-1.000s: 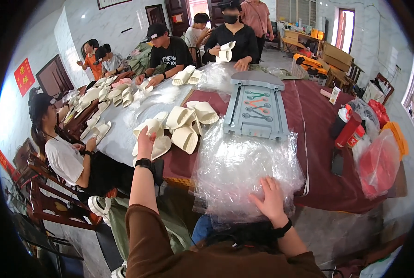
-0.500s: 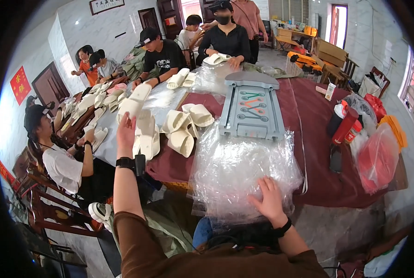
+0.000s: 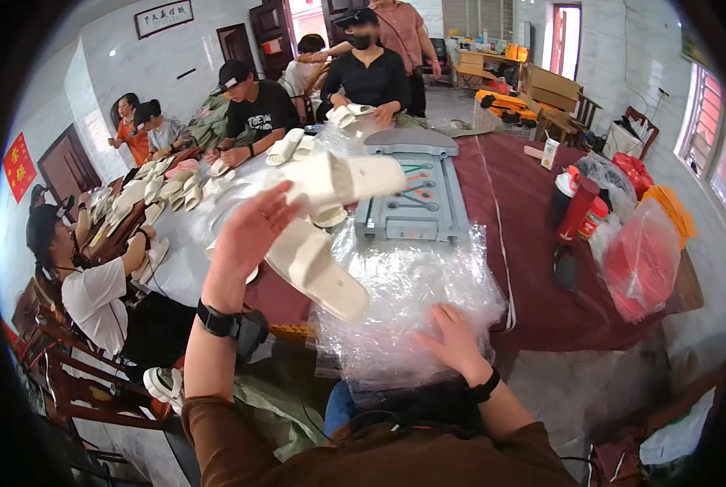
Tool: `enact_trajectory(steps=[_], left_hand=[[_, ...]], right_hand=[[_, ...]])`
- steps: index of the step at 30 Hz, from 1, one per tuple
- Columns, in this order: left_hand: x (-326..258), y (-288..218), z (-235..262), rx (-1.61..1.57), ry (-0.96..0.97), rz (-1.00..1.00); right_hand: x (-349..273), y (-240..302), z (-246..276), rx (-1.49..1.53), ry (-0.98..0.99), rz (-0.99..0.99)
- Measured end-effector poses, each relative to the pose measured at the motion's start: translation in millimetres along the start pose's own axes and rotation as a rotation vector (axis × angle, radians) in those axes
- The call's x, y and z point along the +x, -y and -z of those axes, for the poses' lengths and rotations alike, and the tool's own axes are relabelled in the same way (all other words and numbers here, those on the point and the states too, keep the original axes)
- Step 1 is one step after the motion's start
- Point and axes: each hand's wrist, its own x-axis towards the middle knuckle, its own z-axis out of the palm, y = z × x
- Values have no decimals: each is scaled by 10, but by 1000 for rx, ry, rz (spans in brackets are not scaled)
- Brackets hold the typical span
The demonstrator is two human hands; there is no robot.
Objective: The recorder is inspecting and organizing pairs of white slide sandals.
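My left hand (image 3: 245, 243) is raised over the table and holds a pair of cream slippers (image 3: 322, 231), one pointing right at the top, the other slanting down toward me. My right hand (image 3: 454, 345) lies flat, fingers spread, on a stack of clear plastic bags (image 3: 403, 300) at the near edge of the dark red table (image 3: 533, 268). More cream slippers (image 3: 326, 215) lie on the table behind my left hand.
A grey plastic tray with tools (image 3: 411, 195) sits beyond the bags. A red bottle (image 3: 578, 207) and red plastic bags (image 3: 643, 256) stand at the right. Several people sit along the left and far sides, handling slippers (image 3: 160, 187).
My left hand has picked the slippers off the pile and lifted them toward me. My right hand has stayed on the plastic bags.
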Motion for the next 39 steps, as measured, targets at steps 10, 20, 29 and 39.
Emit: enact_trajectory(steps=[10,20,29,39], left_hand=[[632,1376,-497,413,122,341],[12,2145,-319,1336,87,-24],[-285,2352,-259,1475,8,57],[-498,2645,-191,1549,-361,-196]], right_hand=[[-51,58,-98,-172,10,91],[-128,383,594,-6,389,60],[673,130,723,-215,-219,319],[235,29,237,-449,-236,164]])
